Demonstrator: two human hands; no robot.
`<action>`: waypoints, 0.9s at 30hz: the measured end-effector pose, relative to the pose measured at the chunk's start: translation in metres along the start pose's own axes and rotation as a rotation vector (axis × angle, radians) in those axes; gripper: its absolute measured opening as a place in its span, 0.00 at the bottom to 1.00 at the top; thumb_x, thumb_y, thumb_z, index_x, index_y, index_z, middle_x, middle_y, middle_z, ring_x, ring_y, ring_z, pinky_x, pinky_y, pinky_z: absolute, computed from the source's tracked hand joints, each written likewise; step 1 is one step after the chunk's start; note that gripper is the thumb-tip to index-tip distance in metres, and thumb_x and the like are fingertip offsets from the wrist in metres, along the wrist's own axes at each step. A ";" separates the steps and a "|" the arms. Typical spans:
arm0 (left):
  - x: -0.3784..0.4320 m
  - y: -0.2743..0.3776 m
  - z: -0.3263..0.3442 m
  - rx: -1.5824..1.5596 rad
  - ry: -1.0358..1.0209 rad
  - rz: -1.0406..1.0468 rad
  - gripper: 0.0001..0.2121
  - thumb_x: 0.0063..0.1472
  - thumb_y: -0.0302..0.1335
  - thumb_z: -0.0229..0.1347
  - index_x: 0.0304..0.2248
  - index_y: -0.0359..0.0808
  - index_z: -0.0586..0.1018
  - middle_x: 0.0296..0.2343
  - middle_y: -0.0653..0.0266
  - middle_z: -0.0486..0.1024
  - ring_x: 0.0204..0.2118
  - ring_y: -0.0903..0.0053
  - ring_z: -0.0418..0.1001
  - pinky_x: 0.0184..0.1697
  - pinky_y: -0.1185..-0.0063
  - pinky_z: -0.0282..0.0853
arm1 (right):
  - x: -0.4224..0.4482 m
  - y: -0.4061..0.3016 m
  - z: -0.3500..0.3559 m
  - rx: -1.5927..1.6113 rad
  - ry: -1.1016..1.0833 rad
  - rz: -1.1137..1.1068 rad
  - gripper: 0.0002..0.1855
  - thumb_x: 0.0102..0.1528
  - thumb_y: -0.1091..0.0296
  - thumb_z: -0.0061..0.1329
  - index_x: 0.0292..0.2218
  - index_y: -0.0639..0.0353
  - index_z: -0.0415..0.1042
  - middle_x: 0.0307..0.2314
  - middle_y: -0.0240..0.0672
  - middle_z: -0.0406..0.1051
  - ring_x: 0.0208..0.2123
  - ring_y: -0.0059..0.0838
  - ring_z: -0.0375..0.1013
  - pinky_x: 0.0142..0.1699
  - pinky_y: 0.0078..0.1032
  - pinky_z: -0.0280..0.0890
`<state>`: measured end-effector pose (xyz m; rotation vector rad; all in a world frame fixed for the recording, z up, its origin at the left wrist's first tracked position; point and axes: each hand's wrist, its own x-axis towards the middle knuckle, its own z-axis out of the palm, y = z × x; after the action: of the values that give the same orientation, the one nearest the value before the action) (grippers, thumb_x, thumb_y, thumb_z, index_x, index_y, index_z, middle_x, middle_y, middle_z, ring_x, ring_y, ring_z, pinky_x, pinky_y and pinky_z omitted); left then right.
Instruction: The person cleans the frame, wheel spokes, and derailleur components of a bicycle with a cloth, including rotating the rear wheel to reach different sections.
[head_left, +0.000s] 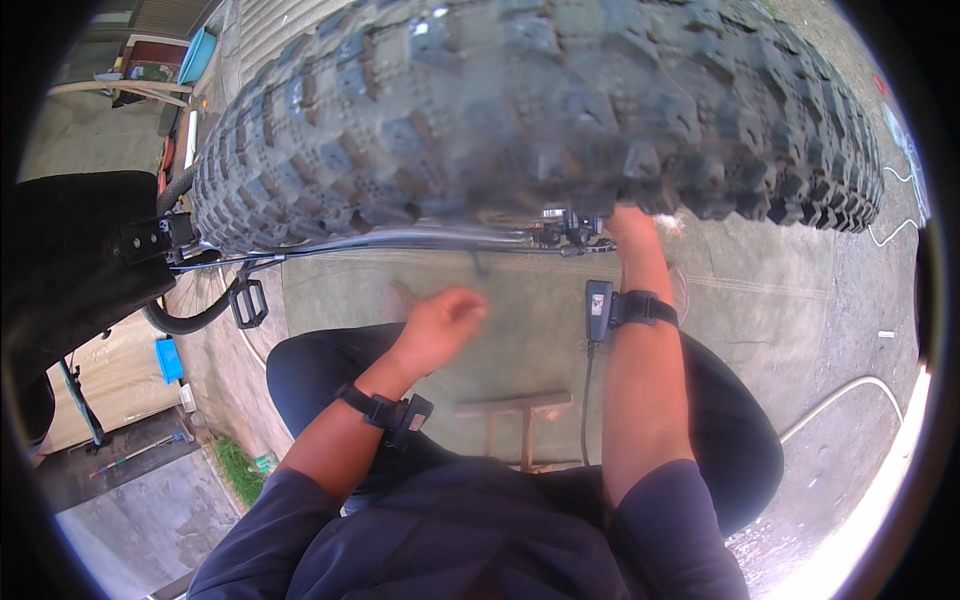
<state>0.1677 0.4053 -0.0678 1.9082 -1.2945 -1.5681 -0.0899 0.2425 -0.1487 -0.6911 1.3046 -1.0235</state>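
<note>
A knobby bicycle tire (480, 97) fills the upper part of the head view. Below its edge, a thin dark bar (420, 246) runs across to a small black bicycle mechanism (570, 234). My right hand (630, 220) reaches up beside this mechanism; the tire hides its fingers, so its grip cannot be seen. Lower and to the left, my left hand (448, 319) is raised above the ground with curled fingers, blurred. Whether something small is inside it is unclear. A dark blurred piece (478, 264) hangs between that hand and the bar.
A bicycle pedal (248, 304) and another wheel (176, 324) are at left, near a large black object (82, 247). A small wooden stool (517, 405) is beneath me. A pale hose (847, 390) curves over the ground at right. A blue container (169, 360) stands farther left.
</note>
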 end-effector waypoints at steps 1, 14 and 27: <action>0.001 0.002 -0.001 0.007 -0.008 -0.002 0.06 0.64 0.24 0.54 0.40 0.32 0.75 0.33 0.69 0.76 0.31 0.85 0.73 0.36 0.83 0.70 | 0.005 0.012 -0.002 0.033 0.048 -0.017 0.05 0.52 0.71 0.57 0.30 0.64 0.78 0.18 0.28 0.71 0.15 0.14 0.61 0.19 0.17 0.51; 0.004 0.008 -0.002 0.013 0.003 -0.046 0.08 0.63 0.25 0.55 0.40 0.32 0.76 0.34 0.68 0.76 0.31 0.84 0.74 0.38 0.83 0.70 | -0.006 0.040 -0.031 0.408 0.046 -0.069 0.08 0.56 0.73 0.54 0.38 0.57 0.70 0.29 0.33 0.76 0.29 0.20 0.74 0.28 0.18 0.64; 0.007 0.000 -0.003 0.086 -0.017 -0.058 0.10 0.63 0.29 0.56 0.41 0.34 0.76 0.35 0.64 0.79 0.34 0.80 0.77 0.40 0.79 0.72 | -0.006 0.037 -0.036 -0.678 0.006 -0.291 0.13 0.50 0.67 0.61 0.24 0.70 0.75 0.21 0.33 0.76 0.26 0.16 0.70 0.32 0.20 0.65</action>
<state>0.1699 0.3990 -0.0712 2.0051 -1.3453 -1.5845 -0.1164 0.2682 -0.1853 -1.4225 1.5982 -0.7962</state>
